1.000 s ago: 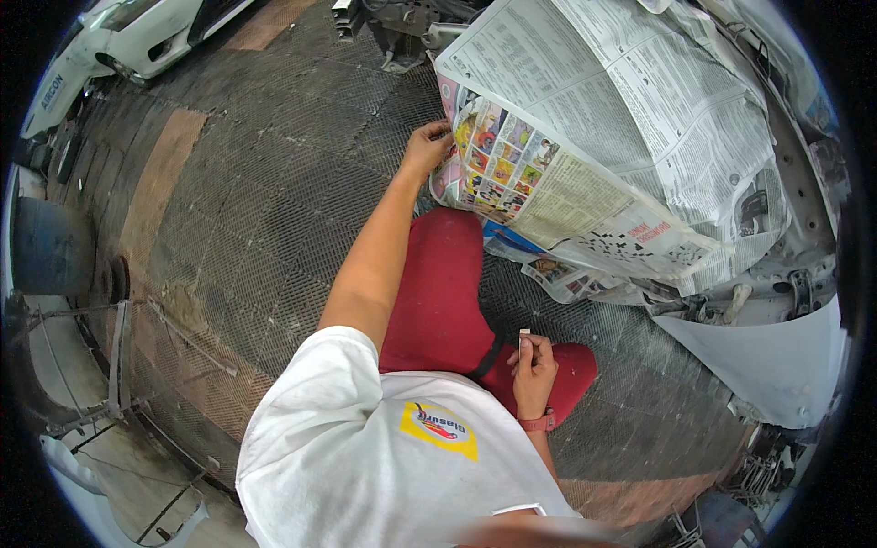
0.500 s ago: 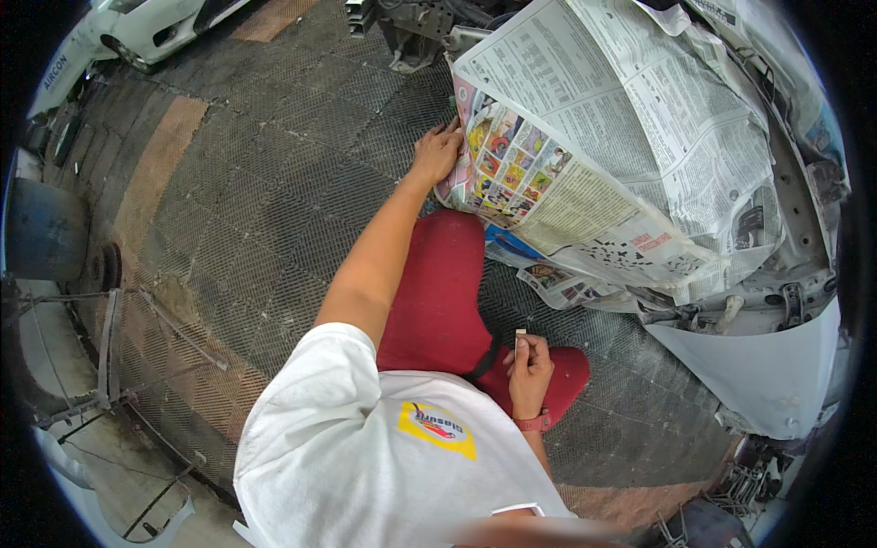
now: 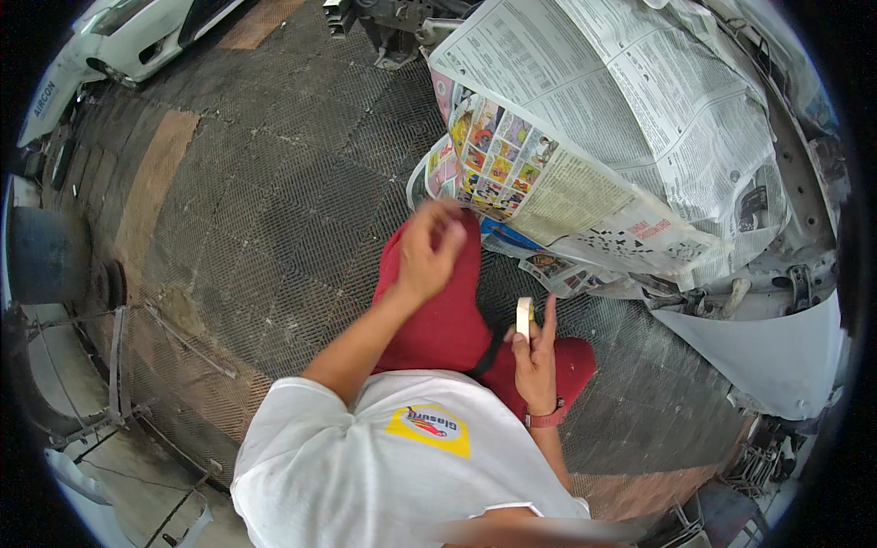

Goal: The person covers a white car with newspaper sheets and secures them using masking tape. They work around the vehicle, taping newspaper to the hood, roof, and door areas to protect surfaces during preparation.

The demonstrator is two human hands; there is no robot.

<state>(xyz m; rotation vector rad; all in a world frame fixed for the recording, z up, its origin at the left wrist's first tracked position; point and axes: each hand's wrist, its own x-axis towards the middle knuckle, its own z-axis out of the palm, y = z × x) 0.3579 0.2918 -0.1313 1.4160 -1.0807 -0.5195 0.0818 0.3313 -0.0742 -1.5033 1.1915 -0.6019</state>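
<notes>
My left hand (image 3: 429, 254) hangs over my red-trousered left thigh, just short of the newspaper's lower left corner. Its fingers are smeared by motion, so I cannot make out whether they are closed. In my right hand (image 3: 537, 367), above the right knee, is a roll of pale masking tape (image 3: 524, 316), gripped by the thumb and some fingers while the index finger points up. Sheets of newspaper (image 3: 585, 196) cover a large part of a car body in front of me. A strip of pale tape (image 3: 671, 212) runs along a seam between sheets.
A bare grey car panel (image 3: 767, 365) sticks out at the right. Patterned dark matting (image 3: 274, 201) covers the floor. A white car (image 3: 137, 41) stands at the far left, with a blue drum (image 3: 46, 256) and a metal frame (image 3: 117, 365) nearer.
My left hand has left the newspaper's edge and come back toward me; that corner now curls outward. My right hand has risen slightly, its index finger raised and the tape roll showing more.
</notes>
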